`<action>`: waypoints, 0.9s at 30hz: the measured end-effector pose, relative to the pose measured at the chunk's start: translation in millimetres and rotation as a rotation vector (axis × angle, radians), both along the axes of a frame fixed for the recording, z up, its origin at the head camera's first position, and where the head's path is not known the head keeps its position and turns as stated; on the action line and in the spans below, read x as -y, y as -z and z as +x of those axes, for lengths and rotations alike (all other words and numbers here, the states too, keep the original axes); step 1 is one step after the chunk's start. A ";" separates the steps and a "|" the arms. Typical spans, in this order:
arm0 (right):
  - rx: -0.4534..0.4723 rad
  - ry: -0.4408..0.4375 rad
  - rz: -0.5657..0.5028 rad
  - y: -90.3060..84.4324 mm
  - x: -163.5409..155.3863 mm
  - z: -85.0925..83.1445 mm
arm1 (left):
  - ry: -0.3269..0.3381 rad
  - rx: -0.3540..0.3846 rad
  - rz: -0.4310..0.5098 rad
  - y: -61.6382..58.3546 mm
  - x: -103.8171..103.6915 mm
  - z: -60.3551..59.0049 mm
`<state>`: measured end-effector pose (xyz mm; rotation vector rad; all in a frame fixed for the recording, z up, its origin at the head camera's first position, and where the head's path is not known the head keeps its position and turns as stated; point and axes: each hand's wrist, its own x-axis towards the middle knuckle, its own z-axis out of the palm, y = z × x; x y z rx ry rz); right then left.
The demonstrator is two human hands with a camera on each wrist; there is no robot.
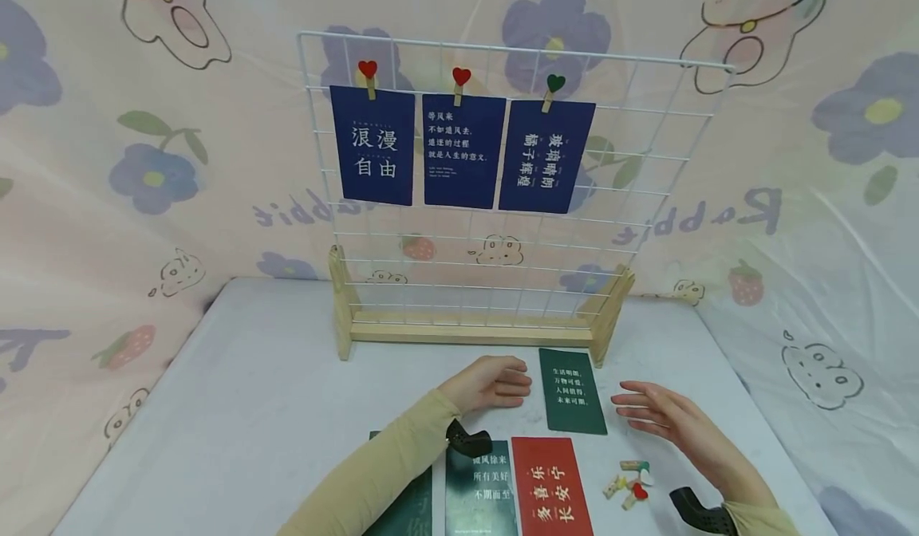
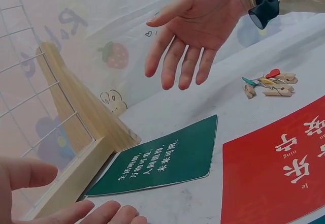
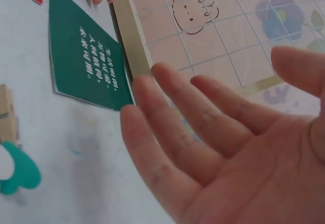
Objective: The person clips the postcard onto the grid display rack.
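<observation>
Directly ahead of me stood a white wire grid panel in a wooden base, set on a pale table against a cloth backdrop printed with flowers and rabbits. Going from left to right along the grid's upper rows, I saw three dark blue cards: the first blue card hung from a red heart clip, the second blue card from another red heart clip, and the third blue card, slightly tilted, from a green heart clip. Lower down, on the table, my left hand rested just in front of the wooden base, fingers loosely curled and holding nothing, its fingertips close to the left edge of a dark green card but, as far as I could tell, not touching it. That green card lay flat, printed side up, between my two hands, its far end near the right foot of the base. Nearer to me lay a row of other cards: a dark green one partly under my left sleeve, a teal card, and a red card with white characters. To the right of the red card sat a small heap of wooden clips with coloured hearts. Farthest right, my right hand hovered above the table with its fingers straight and spread, palm turned inward, empty, beside the green card and apart from it.
</observation>
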<state>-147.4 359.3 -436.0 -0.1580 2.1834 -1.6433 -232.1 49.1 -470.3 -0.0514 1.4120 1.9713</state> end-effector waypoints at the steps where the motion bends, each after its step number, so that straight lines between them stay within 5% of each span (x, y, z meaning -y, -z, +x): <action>1: 0.005 -0.001 -0.002 0.9 -0.3 1.3 | -0.007 0.007 0.004 0.8 -1.3 -0.1; 27: 0.046 0.047 -0.007 4.3 -8.8 14.7 | -0.085 0.060 0.071 0.9 -27.1 6.2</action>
